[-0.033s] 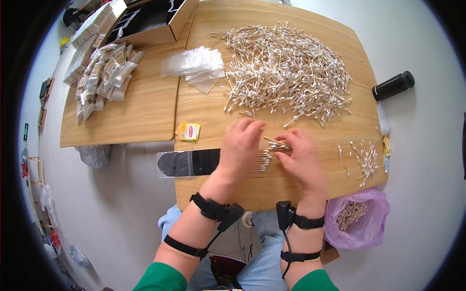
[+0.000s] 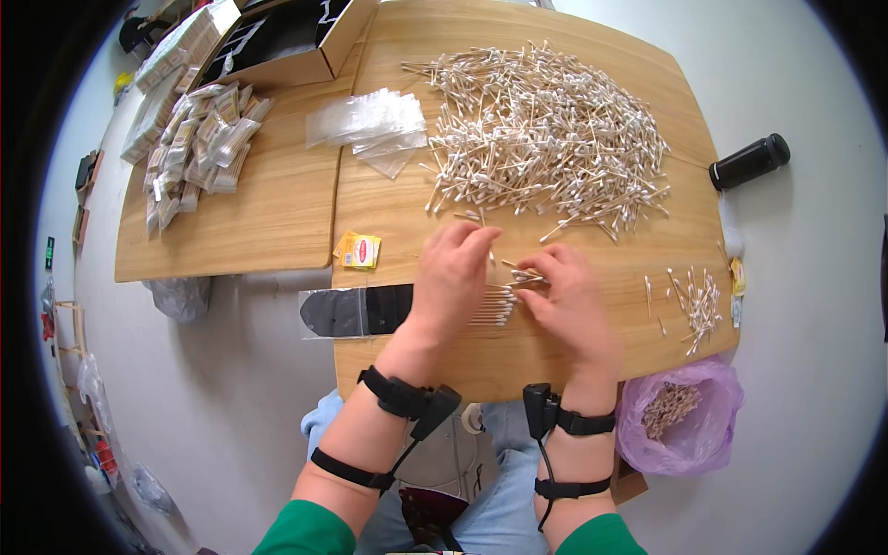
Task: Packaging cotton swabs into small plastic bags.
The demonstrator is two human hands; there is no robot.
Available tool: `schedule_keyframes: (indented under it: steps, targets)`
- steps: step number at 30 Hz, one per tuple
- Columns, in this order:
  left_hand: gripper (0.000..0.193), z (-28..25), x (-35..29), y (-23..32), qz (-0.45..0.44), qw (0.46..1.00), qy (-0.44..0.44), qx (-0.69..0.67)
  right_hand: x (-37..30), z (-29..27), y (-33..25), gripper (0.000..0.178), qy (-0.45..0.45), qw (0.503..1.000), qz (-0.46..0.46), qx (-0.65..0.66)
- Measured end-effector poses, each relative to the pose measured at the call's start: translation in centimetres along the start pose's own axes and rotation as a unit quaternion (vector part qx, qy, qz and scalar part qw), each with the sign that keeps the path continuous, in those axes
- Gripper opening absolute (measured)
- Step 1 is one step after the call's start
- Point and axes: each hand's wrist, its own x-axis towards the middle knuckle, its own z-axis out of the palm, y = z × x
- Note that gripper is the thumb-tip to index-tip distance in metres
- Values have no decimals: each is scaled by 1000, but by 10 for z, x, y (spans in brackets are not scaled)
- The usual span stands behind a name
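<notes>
My left hand (image 2: pixel 451 277) is closed, its thumb and fingertips pinched on a cotton swab (image 2: pixel 492 256) above the table. Between the thumb and fingers of my right hand (image 2: pixel 569 296) is a small bunch of cotton swabs (image 2: pixel 525 276), tips pointing left. Below and between the hands lies a neat row of cotton swabs (image 2: pixel 495 307), side by side, white heads to the right; my left hand hides part of it. Left of that hand, a black strip with a rounded end (image 2: pixel 393 307) lies partly under a clear plastic sleeve (image 2: pixel 350 326).
A large heap of cotton swabs (image 2: pixel 555 134) covers the far table. Clear bags (image 2: pixel 375 120), yellow cards (image 2: pixel 359 251), filled packets (image 2: pixel 199 139) and a carton (image 2: pixel 344 42) are to the left. Right are a smaller swab pile (image 2: pixel 698 310), a black bottle (image 2: pixel 749 163) and a purple bag (image 2: pixel 712 435).
My left hand has shifted slightly left, uncovering the lower tip of a swab by its fingertips. My right hand keeps its bunch almost in place.
</notes>
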Motion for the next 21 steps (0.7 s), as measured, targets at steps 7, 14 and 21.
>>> schedule_keyframes:
  steps: [7,14,21]
  targets:
    - [31,-2,-5,-9,21,995,-42,82,0,17,11,11,40,999,-20,-31]
    - [21,-3,-3,-15,40,997,-33,62,-6,1,23,10,30,999,25,37]
    - [15,-5,-2,-8,6,999,-16,31,-11,-2,41,8,34,996,73,34]
